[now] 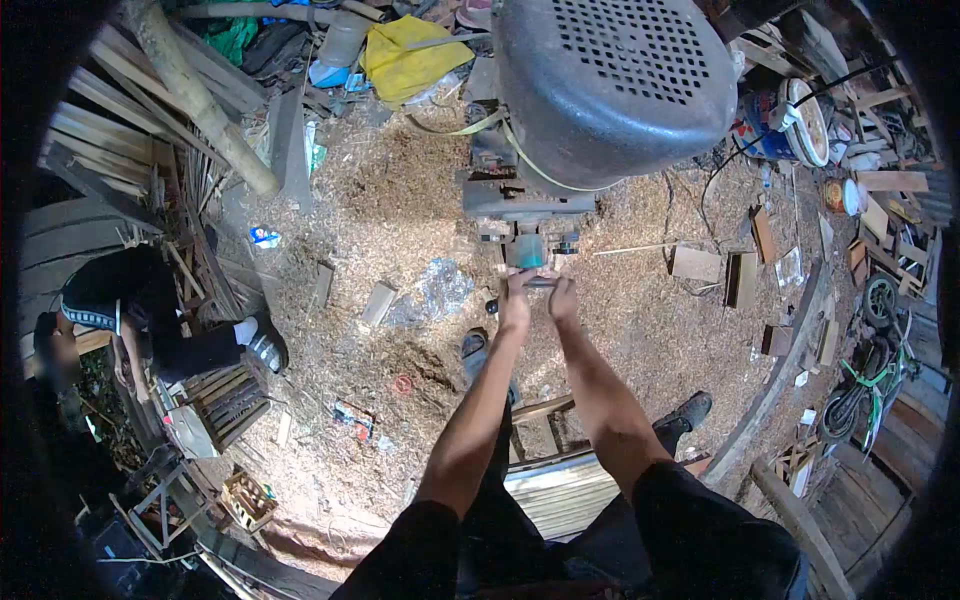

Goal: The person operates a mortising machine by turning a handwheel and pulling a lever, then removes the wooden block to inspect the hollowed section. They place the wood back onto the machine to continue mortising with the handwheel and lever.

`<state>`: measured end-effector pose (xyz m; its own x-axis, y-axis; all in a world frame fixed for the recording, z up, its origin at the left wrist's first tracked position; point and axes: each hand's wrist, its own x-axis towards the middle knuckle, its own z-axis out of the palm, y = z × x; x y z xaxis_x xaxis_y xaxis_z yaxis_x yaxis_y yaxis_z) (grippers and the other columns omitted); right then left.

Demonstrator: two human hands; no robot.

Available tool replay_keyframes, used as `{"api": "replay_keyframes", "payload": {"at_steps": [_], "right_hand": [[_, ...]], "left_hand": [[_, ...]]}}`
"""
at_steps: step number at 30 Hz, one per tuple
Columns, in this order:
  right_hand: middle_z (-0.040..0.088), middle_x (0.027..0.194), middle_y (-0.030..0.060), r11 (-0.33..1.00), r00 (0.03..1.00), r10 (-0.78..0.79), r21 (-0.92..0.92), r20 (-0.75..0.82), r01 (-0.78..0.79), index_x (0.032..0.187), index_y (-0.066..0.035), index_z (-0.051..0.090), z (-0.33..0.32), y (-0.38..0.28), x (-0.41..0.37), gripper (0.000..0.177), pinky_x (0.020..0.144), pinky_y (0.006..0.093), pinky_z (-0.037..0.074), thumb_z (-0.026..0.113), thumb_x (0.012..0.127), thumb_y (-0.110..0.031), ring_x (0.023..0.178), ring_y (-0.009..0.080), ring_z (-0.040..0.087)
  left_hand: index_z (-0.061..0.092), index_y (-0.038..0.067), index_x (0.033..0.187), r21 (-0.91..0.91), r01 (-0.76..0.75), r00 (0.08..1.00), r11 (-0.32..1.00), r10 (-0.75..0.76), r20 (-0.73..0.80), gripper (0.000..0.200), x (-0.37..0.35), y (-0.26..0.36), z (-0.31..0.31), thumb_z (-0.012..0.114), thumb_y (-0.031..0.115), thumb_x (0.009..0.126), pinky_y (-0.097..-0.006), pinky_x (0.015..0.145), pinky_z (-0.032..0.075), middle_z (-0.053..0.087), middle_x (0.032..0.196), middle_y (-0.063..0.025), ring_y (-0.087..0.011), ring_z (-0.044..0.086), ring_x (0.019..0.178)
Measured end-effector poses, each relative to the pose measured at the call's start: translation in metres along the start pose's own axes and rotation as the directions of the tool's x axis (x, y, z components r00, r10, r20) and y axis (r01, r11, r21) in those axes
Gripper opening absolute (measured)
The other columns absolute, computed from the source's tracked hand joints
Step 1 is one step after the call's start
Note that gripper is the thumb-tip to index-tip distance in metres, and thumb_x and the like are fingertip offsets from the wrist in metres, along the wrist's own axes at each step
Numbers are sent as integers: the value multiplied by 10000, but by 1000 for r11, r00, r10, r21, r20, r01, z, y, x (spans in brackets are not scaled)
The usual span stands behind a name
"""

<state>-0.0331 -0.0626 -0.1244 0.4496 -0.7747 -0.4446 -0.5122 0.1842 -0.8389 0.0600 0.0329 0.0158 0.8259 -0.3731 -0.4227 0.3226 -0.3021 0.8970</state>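
My left hand (pixel 514 302) and my right hand (pixel 563 302) are side by side at the front of a machine. Both are closed on the ends of a thin, dark bar-like piece (pixel 541 282), which spans the small gap between them. Its exact kind is too small to make out. Just beyond the fingers is a teal block-like part (pixel 528 250) in the machine's metal frame (pixel 530 203). Above this looms the machine's big dark housing (pixel 620 80), with rows of square holes. My fingertips are partly hidden.
Wood shavings cover the ground (pixel 400 190). Wood offcuts (pixel 696 264) lie to the right, near a bucket (pixel 806 125) and a small motorbike (pixel 868 385). At left, a person (pixel 130 310) sits near stacked boards (pixel 110 130). A slatted wooden seat (pixel 565 490) is below me.
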Motion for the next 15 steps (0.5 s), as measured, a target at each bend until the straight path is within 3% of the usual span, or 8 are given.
{"api": "replay_keyframes", "payload": {"at_steps": [2, 4, 7, 8, 10, 12, 14, 15], "right_hand": [[569, 1145, 301, 990, 994, -88, -117, -66, 80, 1208, 83, 482, -6, -42, -8, 471, 917, 459, 432, 357, 1048, -342, 1052, 381, 570], [568, 1126, 319, 992, 985, -116, -62, -125, 109, 1205, 85, 489, -4, -149, -35, 462, 886, 502, 430, 416, 1026, -334, 1030, 436, 570], [561, 1126, 333, 798, 819, -574, -217, 11, 562, 1208, 80, 489, 8, -190, -64, 455, 858, 520, 434, 472, 997, -323, 1045, 469, 560], [543, 1145, 353, 769, 812, -577, -276, 89, 577, 1241, 78, 479, 2, -156, -53, 438, 880, 517, 435, 495, 979, -273, 1062, 480, 549], [564, 1147, 330, 775, 924, -81, -560, 373, 294, 1238, 90, 479, -28, -73, -9, 469, 915, 507, 432, 452, 1002, -314, 1077, 463, 555], [570, 1167, 323, 797, 963, 0, -581, 269, 162, 1235, 101, 479, -38, -55, -7, 491, 936, 506, 430, 427, 1015, -335, 1101, 453, 553], [562, 1203, 331, 919, 931, -321, -296, -175, 261, 1230, 111, 478, -29, -82, -26, 499, 941, 513, 429, 420, 1017, -337, 1136, 452, 542], [570, 1183, 322, 891, 904, -410, -263, -121, 369, 1225, 106, 485, -22, -115, -39, 461, 959, 506, 421, 425, 1007, -295, 1123, 441, 548]], "left_hand": [[620, -24, 1160, -342, -97, 987, 935, 136, 91, 649, -11, 9, -11, 299, 517, 1003, -407, 1014, 416, 623, 1215, -196, -317, 580, 1135], [603, -21, 1213, -95, 86, 987, 992, -98, -125, 666, 2, -17, -30, 310, 535, 993, -413, 1050, 383, 598, 1271, -203, -335, 550, 1184], [580, -9, 1267, 44, 327, 896, 944, -295, -331, 706, 21, -58, -42, 297, 573, 981, -413, 1075, 356, 571, 1317, -215, -351, 517, 1234], [573, -3, 1280, 36, 334, 894, 942, -305, -328, 722, 24, -67, -37, 288, 587, 978, -411, 1079, 351, 564, 1327, -219, -354, 508, 1246], [559, 8, 1308, -9, 325, 914, 946, -317, -254, 752, 27, -75, -31, 270, 616, 972, -407, 1086, 341, 550, 1345, -228, -362, 489, 1271], [545, 19, 1336, -41, 353, 923, 935, -355, -148, 784, 34, -87, -28, 252, 645, 966, -403, 1093, 330, 536, 1364, -236, -369, 471, 1295], [530, 30, 1363, -32, 398, 916, 917, -399, -45, 816, 45, -102, -27, 234, 675, 960, -399, 1101, 320, 522, 1382, -245, -376, 453, 1319], [523, 36, 1377, -19, 412, 911, 911, -412, -17, 832, 49, -111, -25, 225, 689, 956, -398, 1104, 315, 515, 1392, -249, -380, 443, 1332]]}}
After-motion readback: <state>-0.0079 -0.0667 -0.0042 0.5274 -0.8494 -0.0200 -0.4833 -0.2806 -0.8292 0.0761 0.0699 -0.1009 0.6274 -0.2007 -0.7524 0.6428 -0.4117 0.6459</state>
